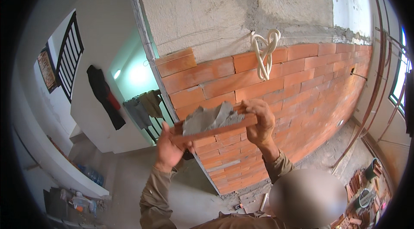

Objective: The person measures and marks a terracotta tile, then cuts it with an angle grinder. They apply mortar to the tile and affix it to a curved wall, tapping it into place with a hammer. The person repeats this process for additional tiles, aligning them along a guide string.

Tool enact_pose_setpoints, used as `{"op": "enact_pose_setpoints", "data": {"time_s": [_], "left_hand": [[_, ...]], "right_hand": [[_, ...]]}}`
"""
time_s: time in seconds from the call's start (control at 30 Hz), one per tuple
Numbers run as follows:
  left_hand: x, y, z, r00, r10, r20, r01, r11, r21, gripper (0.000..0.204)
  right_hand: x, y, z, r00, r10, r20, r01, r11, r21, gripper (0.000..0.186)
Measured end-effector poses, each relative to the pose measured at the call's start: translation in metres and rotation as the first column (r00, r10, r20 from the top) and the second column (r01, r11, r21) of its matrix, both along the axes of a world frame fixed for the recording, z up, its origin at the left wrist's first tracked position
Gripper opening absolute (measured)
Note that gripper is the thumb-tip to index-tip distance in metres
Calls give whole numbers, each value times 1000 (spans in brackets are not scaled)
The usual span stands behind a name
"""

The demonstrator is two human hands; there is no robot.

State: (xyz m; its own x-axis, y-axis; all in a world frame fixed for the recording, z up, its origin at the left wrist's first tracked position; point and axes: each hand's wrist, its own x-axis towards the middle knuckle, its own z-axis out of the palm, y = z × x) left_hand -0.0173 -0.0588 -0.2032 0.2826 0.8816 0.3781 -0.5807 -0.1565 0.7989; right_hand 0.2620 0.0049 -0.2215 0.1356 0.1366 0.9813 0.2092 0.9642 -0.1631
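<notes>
Between my two hands I hold a flat reddish brick tile (215, 131) with a thick, uneven heap of wet grey mortar (211, 117) on its upper face. My left hand (170, 146) grips its left end, thumb up along the edge. My right hand (261, 121) wraps round the right end, fingers over the top. The tile is held in front of a wall partly faced with orange brick tiles (258, 89). At the facing's upper left, one tile (176, 61) sits beside bare grey plaster (194, 9). A taut string runs along the upper course.
A looped cream cable (263, 54) hangs from the wall. Metal scaffold poles (379, 78) stand at right. Buckets (364, 196) and broken tiles (355, 183) lie on the floor at lower right. Left of the wall's edge are stairs, a railing (71, 56) and hanging clothes (144, 106).
</notes>
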Motion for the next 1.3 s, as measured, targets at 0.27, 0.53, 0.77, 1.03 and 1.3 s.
{"op": "enact_pose_setpoints", "data": {"time_s": [0.27, 0.53, 0.77, 1.03, 1.3], "left_hand": [[-26, 55, 116, 519, 847, -117, -446, 385, 808, 24], [32, 106, 224, 174, 959, -225, 66, 216, 974, 22], [67, 147, 235, -165, 867, -470, 208, 497, 843, 19], [73, 152, 236, -281, 833, -476, 246, 542, 804, 15], [73, 146, 245, -160, 785, -598, 120, 617, 778, 18]], "right_hand": [[-16, 46, 6, 986, 112, -121, -121, 990, -73, 22], [-25, 102, 17, 968, 127, -215, -154, 982, -111, 26], [-18, 112, 41, 978, -127, -165, 127, 992, -11, 29], [-3, 119, 55, 975, -132, -180, 117, 989, -91, 28], [2, 138, 60, 932, -224, -285, 218, 974, -56, 27]]}}
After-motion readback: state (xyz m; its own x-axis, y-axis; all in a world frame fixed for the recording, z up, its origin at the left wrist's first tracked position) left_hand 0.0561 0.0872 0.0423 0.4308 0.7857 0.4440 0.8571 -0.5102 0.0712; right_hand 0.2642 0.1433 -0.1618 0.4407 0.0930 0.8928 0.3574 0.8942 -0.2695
